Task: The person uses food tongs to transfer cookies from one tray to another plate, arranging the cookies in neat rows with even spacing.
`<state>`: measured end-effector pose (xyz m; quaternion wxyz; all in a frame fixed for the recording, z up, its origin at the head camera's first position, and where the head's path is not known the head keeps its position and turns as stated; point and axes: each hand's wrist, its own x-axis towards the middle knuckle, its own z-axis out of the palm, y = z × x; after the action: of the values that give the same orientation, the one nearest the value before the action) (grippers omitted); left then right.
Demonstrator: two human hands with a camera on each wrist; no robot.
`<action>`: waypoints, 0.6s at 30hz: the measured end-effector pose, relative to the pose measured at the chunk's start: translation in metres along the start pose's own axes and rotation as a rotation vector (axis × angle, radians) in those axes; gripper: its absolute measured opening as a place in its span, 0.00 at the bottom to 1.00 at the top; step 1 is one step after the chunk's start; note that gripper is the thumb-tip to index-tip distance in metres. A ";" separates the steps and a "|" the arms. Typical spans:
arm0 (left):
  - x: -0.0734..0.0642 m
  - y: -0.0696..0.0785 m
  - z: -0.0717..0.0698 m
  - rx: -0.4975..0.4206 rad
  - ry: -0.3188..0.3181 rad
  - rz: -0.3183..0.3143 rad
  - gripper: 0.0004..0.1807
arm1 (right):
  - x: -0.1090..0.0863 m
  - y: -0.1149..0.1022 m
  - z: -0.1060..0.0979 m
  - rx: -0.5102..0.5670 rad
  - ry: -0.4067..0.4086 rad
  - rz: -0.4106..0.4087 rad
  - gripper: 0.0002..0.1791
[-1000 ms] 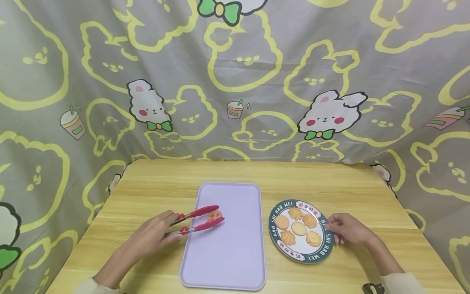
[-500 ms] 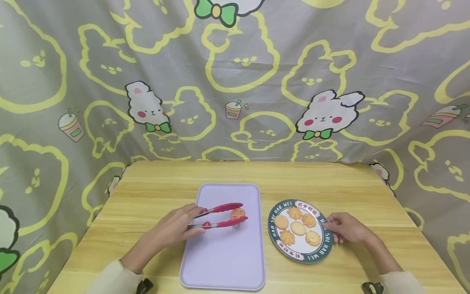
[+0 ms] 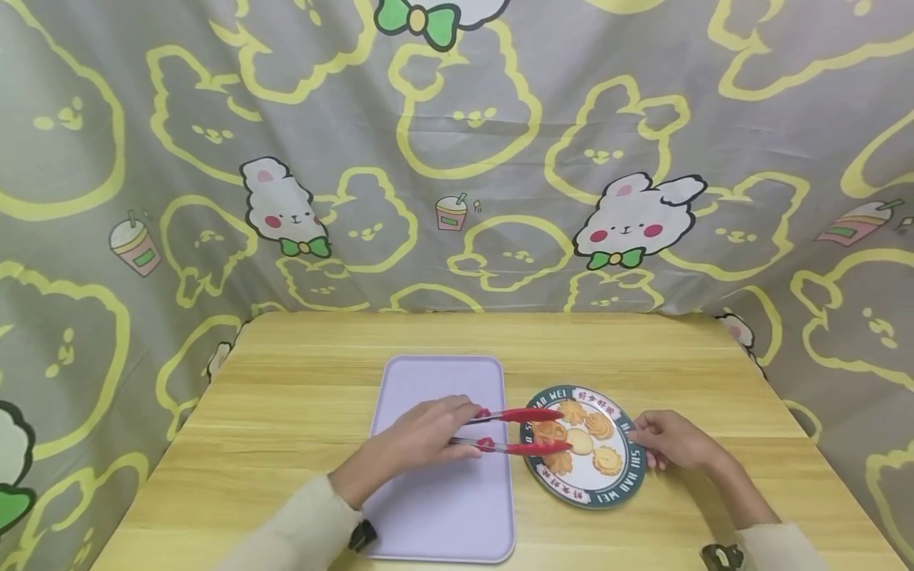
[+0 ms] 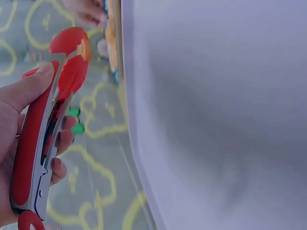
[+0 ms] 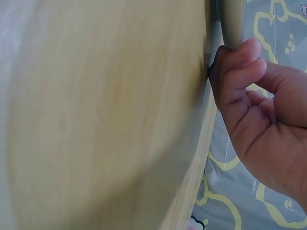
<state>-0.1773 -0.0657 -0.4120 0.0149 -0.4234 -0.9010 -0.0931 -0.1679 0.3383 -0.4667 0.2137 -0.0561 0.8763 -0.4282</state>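
Observation:
My left hand (image 3: 435, 432) grips a pair of red-tipped metal tongs (image 3: 531, 415), palm around the handles in the left wrist view. Between the red tips (image 4: 72, 74) is an orange-brown round cookie (image 3: 548, 432), held over the left part of a round plate (image 3: 607, 499). The plate has a dark green lettered rim and carries several golden cookies (image 3: 607, 460) of different shapes. At the plate's right edge, my right hand (image 3: 674, 440) pinches the rim. In the right wrist view, curled fingers (image 5: 240, 81) meet the plate's edge.
A lilac rectangular tray (image 3: 457, 515) lies left of the plate, under my left forearm. Both rest on a light wooden table (image 3: 300, 357). A grey curtain (image 3: 500, 103) with yellow cartoon outlines hangs behind and on both sides.
My left hand has carried the tongs and the cookie rightward from the tray's left side to above the plate. The right hand and plate have stayed in place.

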 end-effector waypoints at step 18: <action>0.030 0.033 0.027 0.003 -0.113 0.142 0.30 | 0.001 0.001 -0.001 0.018 -0.013 -0.007 0.13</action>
<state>-0.1698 -0.0179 -0.4307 -0.0285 -0.4906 -0.8684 -0.0664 -0.1692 0.3392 -0.4673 0.2184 -0.0599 0.8707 -0.4366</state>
